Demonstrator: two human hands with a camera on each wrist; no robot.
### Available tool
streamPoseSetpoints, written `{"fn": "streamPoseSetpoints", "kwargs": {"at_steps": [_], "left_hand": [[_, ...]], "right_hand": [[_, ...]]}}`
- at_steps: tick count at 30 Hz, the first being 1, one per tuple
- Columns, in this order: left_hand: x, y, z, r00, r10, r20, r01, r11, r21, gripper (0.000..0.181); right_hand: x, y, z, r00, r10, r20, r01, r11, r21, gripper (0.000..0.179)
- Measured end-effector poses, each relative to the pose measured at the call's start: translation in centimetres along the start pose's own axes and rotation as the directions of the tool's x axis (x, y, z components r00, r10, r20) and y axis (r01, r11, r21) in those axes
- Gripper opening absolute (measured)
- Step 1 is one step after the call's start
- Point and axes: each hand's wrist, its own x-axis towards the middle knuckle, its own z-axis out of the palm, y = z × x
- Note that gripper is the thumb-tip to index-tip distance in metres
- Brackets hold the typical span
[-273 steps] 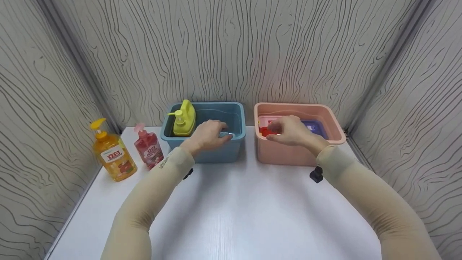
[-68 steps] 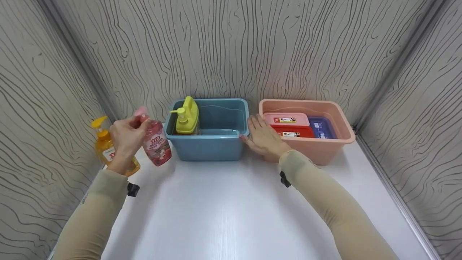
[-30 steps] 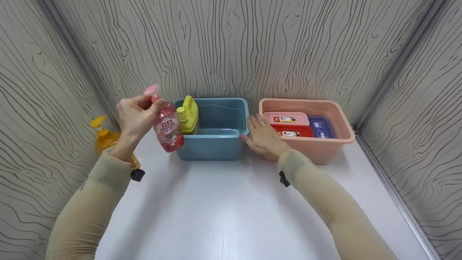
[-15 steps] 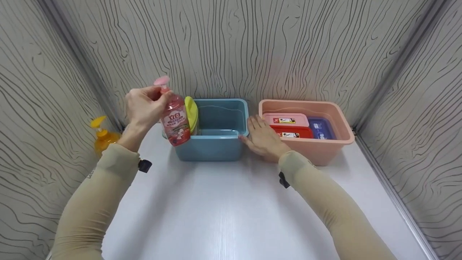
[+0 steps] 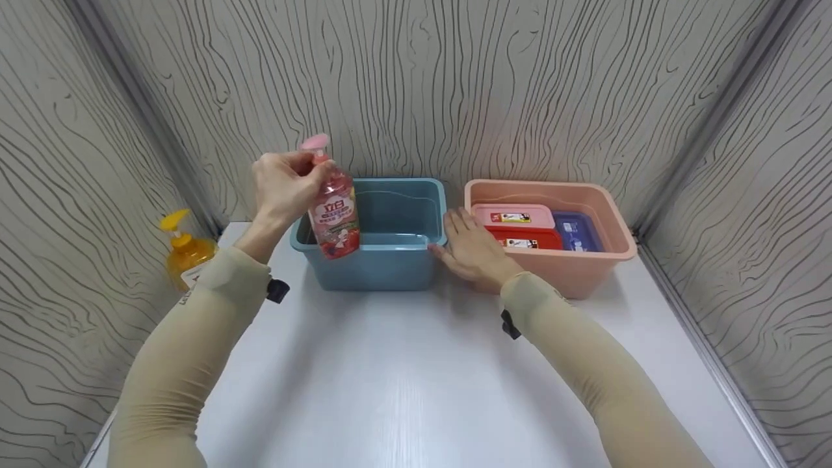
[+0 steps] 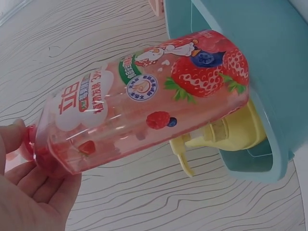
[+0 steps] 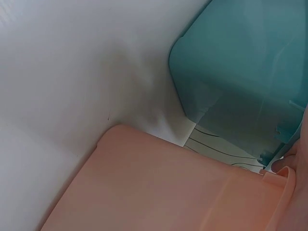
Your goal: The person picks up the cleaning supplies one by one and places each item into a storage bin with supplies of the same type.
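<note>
My left hand [image 5: 286, 190] pinches a pink pump bottle [image 5: 337, 221] by its neck, just under the pump head. Slightly tilted, the bottle hangs over the left front of the blue bin [image 5: 377, 272], its base overlapping the front rim in the head view. Behind it, a yellow pump bottle [image 6: 236, 130] stands in the bin; the head view mostly hides it. My right hand [image 5: 476, 252] lies with extended fingers where the blue bin meets the salmon-pink bin [image 5: 552, 270], its thumb at the blue rim.
An orange pump bottle [image 5: 188, 259] stands at the table's left side, partly behind my left sleeve. Inside the salmon-pink bin lie a pink-lidded box [image 5: 539, 216], a red box [image 5: 547, 240] and a dark blue box [image 5: 578, 231]. A wood-patterned wall [image 5: 403, 84] rises behind both bins.
My left hand has raised the pink pump bottle off the table and carried it rightward to the blue bin. My right hand, earlier over the salmon-pink bin, has since stayed between the bins.
</note>
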Motion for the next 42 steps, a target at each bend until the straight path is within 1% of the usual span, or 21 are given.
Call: {"fn": "streamPoseSetpoints", "kwargs": {"at_steps": [4,8,12,15,19,22,24,30,37,42], "left_hand": [[0.5,0.5,0.6,1.000,-0.016,0.010,0.016,1.000,0.003,0.024],[1.0,0.7,1.3,1.000,0.000,0.026,0.000,1.000,-0.013,0.025],[1.4,0.8,2.0,1.000,-0.007,0.026,0.008,1.000,-0.015,0.025],[1.7,0.9,2.4,0.999,-0.022,0.024,0.022,1.000,0.001,0.025],[2.1,1.0,3.1,0.999,-0.026,0.024,0.026,0.999,-0.020,0.023],[2.3,0.9,3.5,0.999,-0.023,0.024,0.024,0.998,-0.063,0.021],[2.5,0.7,3.9,0.999,-0.027,0.030,0.029,0.997,-0.074,0.021],[3.2,0.5,4.7,0.998,-0.037,0.045,0.040,0.998,-0.058,0.022],[3.6,0.0,5.5,0.997,-0.057,0.055,0.063,0.992,-0.110,0.022],[3.7,-0.5,6.7,0.996,-0.070,0.061,0.075,0.992,-0.099,0.021]], "right_hand": [[-0.1,0.0,0.0,1.000,0.005,0.002,-0.005,1.000,0.009,0.099],[-0.2,0.0,0.0,1.000,0.009,0.007,-0.010,1.000,0.019,0.101],[-0.3,0.1,0.0,1.000,0.008,0.002,-0.008,1.000,0.016,0.101],[-0.3,0.2,0.0,1.000,0.005,-0.002,-0.005,1.000,0.016,0.101],[-0.3,0.1,-0.1,1.000,0.006,-0.001,-0.006,1.000,0.022,0.100],[-0.2,0.1,-0.2,1.000,0.009,-0.001,-0.009,1.000,0.029,0.100],[-0.2,0.1,-0.2,1.000,0.009,0.003,-0.010,0.999,0.032,0.100],[-0.2,0.1,-0.2,1.000,0.000,0.003,0.000,1.000,0.001,0.102],[-0.1,0.0,-0.3,1.000,0.000,0.006,0.000,1.000,0.001,0.101],[-0.3,-0.1,-0.2,1.000,0.016,0.027,-0.016,1.000,0.009,0.101]]}}
